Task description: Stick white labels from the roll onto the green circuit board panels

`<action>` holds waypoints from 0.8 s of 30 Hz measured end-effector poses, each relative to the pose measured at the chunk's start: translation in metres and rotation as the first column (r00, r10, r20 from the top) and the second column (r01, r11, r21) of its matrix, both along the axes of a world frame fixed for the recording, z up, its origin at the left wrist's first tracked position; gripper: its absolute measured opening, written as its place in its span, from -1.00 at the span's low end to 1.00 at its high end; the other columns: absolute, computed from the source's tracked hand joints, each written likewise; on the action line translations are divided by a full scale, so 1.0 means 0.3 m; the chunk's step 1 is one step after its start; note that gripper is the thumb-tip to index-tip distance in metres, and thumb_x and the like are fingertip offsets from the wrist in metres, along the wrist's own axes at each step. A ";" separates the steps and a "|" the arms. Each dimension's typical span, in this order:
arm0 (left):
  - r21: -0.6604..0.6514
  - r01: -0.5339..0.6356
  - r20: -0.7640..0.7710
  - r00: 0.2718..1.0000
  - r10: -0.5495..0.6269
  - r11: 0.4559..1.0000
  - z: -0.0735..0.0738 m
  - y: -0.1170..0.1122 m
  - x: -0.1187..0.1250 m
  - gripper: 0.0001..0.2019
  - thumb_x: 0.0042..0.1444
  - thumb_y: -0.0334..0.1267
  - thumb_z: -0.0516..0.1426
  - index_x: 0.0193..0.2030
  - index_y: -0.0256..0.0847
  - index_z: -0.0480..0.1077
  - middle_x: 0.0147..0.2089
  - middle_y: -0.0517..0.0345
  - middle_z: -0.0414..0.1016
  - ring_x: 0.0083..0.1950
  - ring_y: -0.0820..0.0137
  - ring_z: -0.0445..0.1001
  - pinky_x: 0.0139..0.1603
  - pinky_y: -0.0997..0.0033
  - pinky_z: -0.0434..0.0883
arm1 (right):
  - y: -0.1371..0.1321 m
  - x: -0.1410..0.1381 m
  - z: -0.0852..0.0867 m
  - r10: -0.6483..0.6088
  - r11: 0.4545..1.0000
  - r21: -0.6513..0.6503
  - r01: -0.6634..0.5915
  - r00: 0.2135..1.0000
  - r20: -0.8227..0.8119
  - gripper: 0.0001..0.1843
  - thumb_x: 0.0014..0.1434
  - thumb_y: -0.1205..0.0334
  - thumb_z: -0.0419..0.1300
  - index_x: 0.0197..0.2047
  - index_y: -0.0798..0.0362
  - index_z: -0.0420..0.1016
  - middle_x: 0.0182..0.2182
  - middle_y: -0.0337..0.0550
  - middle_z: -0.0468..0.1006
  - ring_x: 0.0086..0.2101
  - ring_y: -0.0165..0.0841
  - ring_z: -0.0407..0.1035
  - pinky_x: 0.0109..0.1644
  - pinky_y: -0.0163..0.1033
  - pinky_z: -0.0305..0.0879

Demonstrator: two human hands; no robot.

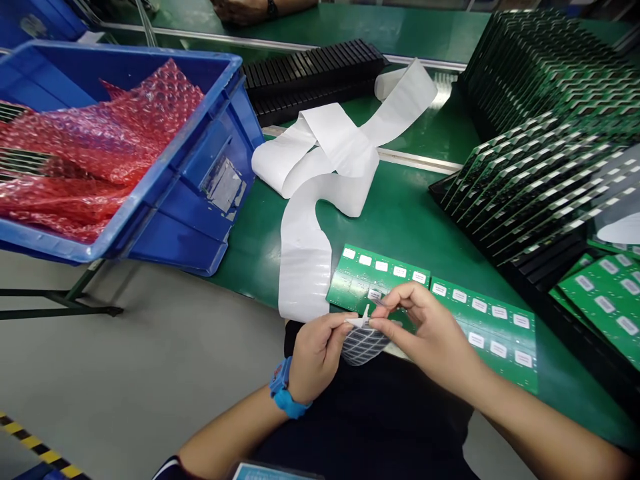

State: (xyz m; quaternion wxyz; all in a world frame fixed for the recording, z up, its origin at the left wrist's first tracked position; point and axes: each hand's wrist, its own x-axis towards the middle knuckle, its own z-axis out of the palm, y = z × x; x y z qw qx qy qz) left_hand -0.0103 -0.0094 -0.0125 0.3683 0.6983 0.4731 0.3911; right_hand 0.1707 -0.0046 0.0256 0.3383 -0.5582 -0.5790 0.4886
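My left hand (320, 350), with a blue watch (287, 390) at the wrist, pinches the white edge of a label strip (364, 347). The strip hangs below the fingertips, with a grid of pale lines on a darker backing. My right hand (425, 330) meets it from the other side, thumb at the strip's edge and fingers bent. By its index fingertip is a small greyish piece, too small to make out. Just beyond my hands lie two green circuit boards (377, 275) (500, 327) bearing white labels; my right hand partly covers them.
A long white paper strip (305, 267) curls across the green table (400, 207). At left stands a blue bin (200, 180) with red bubble wrap (125, 147). Black racks hold upright boards (540, 180) at right. A black slotted rack (315, 73) and another person's arm (250, 10) are behind.
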 end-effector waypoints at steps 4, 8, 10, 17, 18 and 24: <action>-0.031 -0.097 -0.007 0.995 0.097 0.995 -0.002 0.001 0.001 -0.90 0.15 -0.41 0.09 -0.34 -0.23 0.42 -0.51 0.27 0.46 -0.51 0.56 0.41 -0.47 0.65 0.29 | -0.016 -0.012 -0.002 0.009 0.943 0.328 -0.056 0.990 0.143 -0.81 0.15 0.41 0.17 -0.24 -0.06 0.28 -0.35 -0.25 0.40 -0.27 -0.33 0.34 -0.25 -0.20 0.27; -0.043 -0.182 0.020 0.983 0.183 0.982 -0.009 -0.005 -0.027 -0.88 0.14 -0.40 0.10 -0.42 -0.24 0.39 -0.58 0.30 0.39 -0.56 0.58 0.35 -0.51 0.65 0.28 | 0.019 -0.023 -0.006 -0.149 0.962 0.220 0.162 0.986 -0.076 -0.76 0.14 0.37 0.20 -0.23 -0.06 0.20 -0.38 -0.27 0.43 -0.30 -0.33 0.36 -0.20 -0.15 0.29; -0.026 -0.183 0.039 0.982 0.184 0.983 -0.020 -0.015 -0.052 -0.90 0.14 -0.41 0.09 -0.34 -0.22 0.42 -0.46 0.25 0.48 -0.46 0.54 0.43 -0.43 0.65 0.34 | 0.053 -0.030 -0.021 -0.265 0.957 0.109 0.269 0.963 -0.047 -0.72 0.10 0.32 0.24 -0.23 -0.06 0.17 -0.42 -0.30 0.47 -0.32 -0.31 0.36 -0.15 -0.11 0.25; 0.058 -0.224 0.126 0.968 0.216 0.973 -0.071 -0.046 -0.120 -0.72 0.10 -0.51 0.08 -0.08 -0.15 0.43 -0.29 0.17 0.52 -0.33 0.49 0.48 -0.32 0.58 0.41 | 0.102 -0.060 -0.093 -0.241 0.970 0.026 0.240 0.951 0.194 -0.69 0.09 0.24 0.24 -0.20 -0.06 0.15 -0.42 -0.32 0.52 -0.28 -0.23 0.33 -0.14 -0.06 0.16; 0.081 -0.201 0.128 0.973 0.190 0.976 -0.071 -0.045 -0.124 -0.73 0.10 -0.52 0.06 -0.13 -0.14 0.45 -0.32 0.18 0.50 -0.33 0.49 0.47 -0.33 0.58 0.40 | 0.101 -0.062 -0.099 -0.240 0.970 0.031 0.239 0.947 0.211 -0.70 0.09 0.23 0.23 -0.20 -0.07 0.15 -0.42 -0.33 0.52 -0.29 -0.23 0.33 -0.16 -0.07 0.16; 0.032 -0.172 0.159 0.973 0.165 0.985 -0.069 -0.030 -0.121 -0.73 0.06 -0.51 0.11 -0.11 -0.17 0.43 -0.27 0.12 0.46 -0.26 0.43 0.43 -0.26 0.48 0.40 | 0.090 -0.073 -0.125 -0.208 0.974 0.154 0.164 0.918 0.338 -0.71 0.11 0.30 0.20 -0.16 -0.05 0.15 -0.41 -0.30 0.50 -0.32 -0.25 0.32 -0.18 -0.09 0.18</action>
